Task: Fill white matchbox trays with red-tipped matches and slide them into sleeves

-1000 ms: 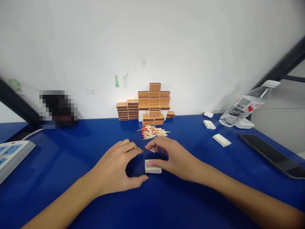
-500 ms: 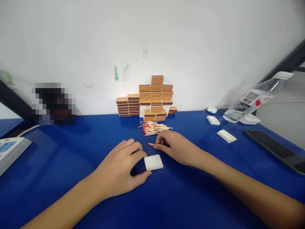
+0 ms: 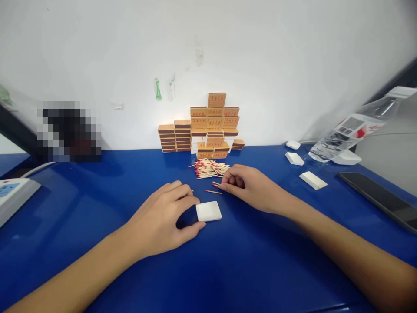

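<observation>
My left hand [image 3: 166, 217] grips the left end of a small white matchbox tray [image 3: 209, 211], thumb at the near corner and index finger at the far one. The tray lies flat on the blue table; whether anything is in it I cannot make out. My right hand [image 3: 246, 186] is closed in a pinch on matches [image 3: 216, 184], whose ends stick out past the fingertips. A single red-tipped match [image 3: 213, 191] lies just below those fingertips. Beyond the hands is a heap of loose matches [image 3: 211, 168], red heads mostly to the left.
Stacked orange matchboxes [image 3: 215, 123] stand against the wall, with lower stacks [image 3: 174, 138] to their left. At right are white pieces [image 3: 313, 180], a leaning water bottle [image 3: 348, 128] and a dark phone [image 3: 378, 200]. A power strip [image 3: 22, 198] sits at left.
My right hand has shifted slightly right, away from the tray. The single match below its fingertips now shows on the table. My left hand keeps its grip on the tray; the view has tilted down.
</observation>
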The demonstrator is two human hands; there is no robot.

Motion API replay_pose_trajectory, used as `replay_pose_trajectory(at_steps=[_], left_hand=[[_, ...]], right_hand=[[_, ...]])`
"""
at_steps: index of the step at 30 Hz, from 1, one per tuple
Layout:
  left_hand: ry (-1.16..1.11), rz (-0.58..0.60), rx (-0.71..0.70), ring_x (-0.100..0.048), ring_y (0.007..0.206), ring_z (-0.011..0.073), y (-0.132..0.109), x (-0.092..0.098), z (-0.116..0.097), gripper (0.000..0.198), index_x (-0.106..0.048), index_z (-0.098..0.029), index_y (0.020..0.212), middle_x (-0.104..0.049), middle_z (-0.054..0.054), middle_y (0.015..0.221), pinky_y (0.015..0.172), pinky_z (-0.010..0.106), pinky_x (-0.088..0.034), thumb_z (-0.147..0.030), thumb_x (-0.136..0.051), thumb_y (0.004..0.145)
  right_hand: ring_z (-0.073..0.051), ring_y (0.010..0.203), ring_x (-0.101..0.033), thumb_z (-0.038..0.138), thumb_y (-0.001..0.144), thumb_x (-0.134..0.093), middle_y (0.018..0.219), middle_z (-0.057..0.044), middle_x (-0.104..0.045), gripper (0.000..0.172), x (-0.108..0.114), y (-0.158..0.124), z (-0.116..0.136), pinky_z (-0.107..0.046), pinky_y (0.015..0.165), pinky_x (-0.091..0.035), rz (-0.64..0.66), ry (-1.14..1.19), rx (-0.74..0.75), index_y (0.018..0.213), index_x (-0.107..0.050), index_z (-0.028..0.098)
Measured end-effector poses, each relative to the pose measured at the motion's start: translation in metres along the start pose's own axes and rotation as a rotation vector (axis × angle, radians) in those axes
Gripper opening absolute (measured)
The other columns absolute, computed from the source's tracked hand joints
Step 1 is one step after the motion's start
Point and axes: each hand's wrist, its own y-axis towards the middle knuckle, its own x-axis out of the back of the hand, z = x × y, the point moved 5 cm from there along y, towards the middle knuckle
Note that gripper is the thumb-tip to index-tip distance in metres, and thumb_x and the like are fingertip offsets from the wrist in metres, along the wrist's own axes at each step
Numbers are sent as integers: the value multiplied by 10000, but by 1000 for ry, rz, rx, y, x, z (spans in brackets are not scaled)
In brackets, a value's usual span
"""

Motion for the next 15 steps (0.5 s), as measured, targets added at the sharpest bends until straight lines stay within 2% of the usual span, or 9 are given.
replay_pose_trajectory(at_steps=[5, 8, 10, 13, 15], left_hand=[[0, 12, -1, -634, 959, 267, 0, 0, 0, 280, -732, -195, 1152, -687, 90, 1047, 897, 473, -537, -396, -700, 959], [-2, 14, -2, -627, 943, 264, 0, 1, -1, 282, -732, -193, 1156, -684, 91, 1032, 867, 456, -539, -393, -702, 959], [0, 11, -6, -625, 945, 261, 0, 2, -2, 276, -730, -197, 1160, -683, 89, 1026, 874, 452, -539, -385, -703, 959], [1, 11, -8, -623, 949, 262, 0, 1, -2, 269, -730, -200, 1160, -683, 86, 1018, 886, 454, -536, -380, -702, 962], [0, 10, -7, -624, 946, 263, 1, 1, -1, 268, -732, -195, 1153, -683, 85, 1013, 883, 457, -536, -384, -698, 966]], right_hand=[[-157, 681, -536, 461, 971, -657, 764, -5, -654, 280, 3, 0, 0, -307, 633, -424, 31, 164, -40, 864, -704, 207], [-165, 702, -569, 449, 951, -685, 794, -13, -674, 248, 8, 2, 0, -315, 654, -449, -18, 245, -26, 892, -684, 208], [-177, 730, -592, 404, 933, -698, 831, -19, -682, 198, 11, 2, -1, -323, 676, -473, -48, 292, -7, 982, -666, 214], [-182, 721, -581, 298, 934, -641, 814, 2, -659, 235, 13, 3, -2, -329, 682, -476, -51, 279, 37, 1161, -636, 236], [-170, 685, -552, 256, 950, -571, 782, 10, -650, 197, 14, 2, -1, -322, 665, -459, -31, 220, 53, 1117, -673, 236]])
